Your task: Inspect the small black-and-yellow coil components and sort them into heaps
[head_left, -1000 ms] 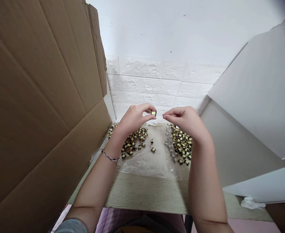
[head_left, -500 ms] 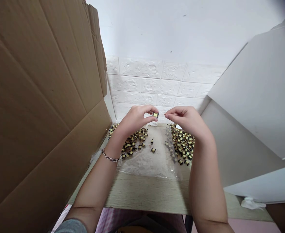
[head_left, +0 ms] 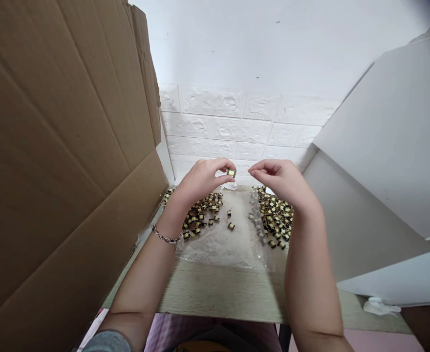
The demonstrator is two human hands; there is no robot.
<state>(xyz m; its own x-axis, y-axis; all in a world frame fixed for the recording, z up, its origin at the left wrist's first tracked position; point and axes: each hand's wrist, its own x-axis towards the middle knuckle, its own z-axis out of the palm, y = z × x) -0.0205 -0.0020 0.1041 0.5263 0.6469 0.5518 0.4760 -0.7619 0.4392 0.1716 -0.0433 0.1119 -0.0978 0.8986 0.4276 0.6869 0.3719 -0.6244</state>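
Head view: a small yellow-taped transformer (head_left: pixel 231 172) is pinched between the thumb and fingers of the left hand (head_left: pixel 200 182), raised clear of the loose heaps (head_left: pixel 204 217) above the far edge of the surface (head_left: pixel 218 291). The right hand (head_left: pixel 283 181) is held narrowly open just beside it, not touching. A plastic sheet (head_left: pixel 218 244) lies between the heaps.

A small transformer (head_left: pixel 231 172), black with a yellow-taped core, is pinched in the left fingers (head_left: pixel 223 167), yellow face showing. Below those fingers lies a heap of identical transformers (head_left: pixel 204 215), with two loose ones (head_left: pixel 230 226) just beside it. Another heap (head_left: pixel 275 215) lies below the right fingers (head_left: pixel 261 167).
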